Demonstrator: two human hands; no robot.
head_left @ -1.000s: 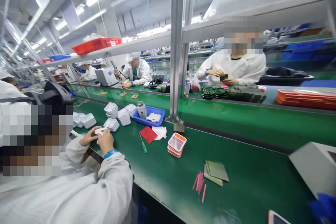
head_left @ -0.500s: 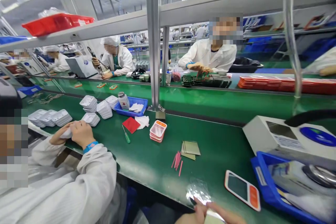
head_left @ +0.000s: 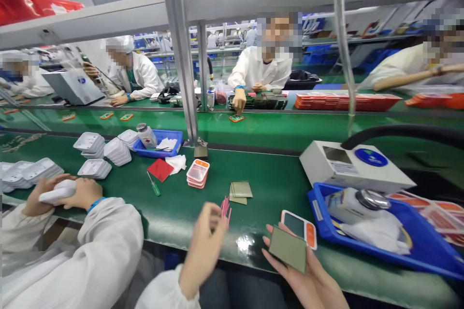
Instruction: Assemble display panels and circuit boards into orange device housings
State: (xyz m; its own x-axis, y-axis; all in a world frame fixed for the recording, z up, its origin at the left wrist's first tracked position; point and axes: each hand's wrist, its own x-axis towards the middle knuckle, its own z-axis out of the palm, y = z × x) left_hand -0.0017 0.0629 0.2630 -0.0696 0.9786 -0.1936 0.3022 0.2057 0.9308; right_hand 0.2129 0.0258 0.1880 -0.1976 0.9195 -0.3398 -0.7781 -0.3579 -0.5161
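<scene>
My left hand (head_left: 206, 244) reaches over the bench with its fingers curled but apart, slightly blurred. Its fingertips are right beside several thin pink strips (head_left: 225, 208), and I see nothing clearly held. In my right hand (head_left: 308, 277) lies a flat grey-green rectangular panel (head_left: 289, 247), resting across the fingers, with the thumb along its right edge. More such panels (head_left: 241, 190) lie stacked just beyond the strips. Behind my right hand, a white-and-orange handheld device with a dark screen (head_left: 299, 228) rests on the bench.
At right stand a blue tray (head_left: 321, 212) with a bottle and white cloth, and a white box (head_left: 351, 166). White-and-orange covers (head_left: 197, 174), a green screwdriver (head_left: 155, 187) and a red cloth (head_left: 160, 169) lie left of centre. A co-worker's hands (head_left: 65, 195) hold a white casing at left.
My view has turned right. My hands, together at the bottom edge before, have separated: the left has gone forward to the pink strips, the right has risen into view with the panel.
</scene>
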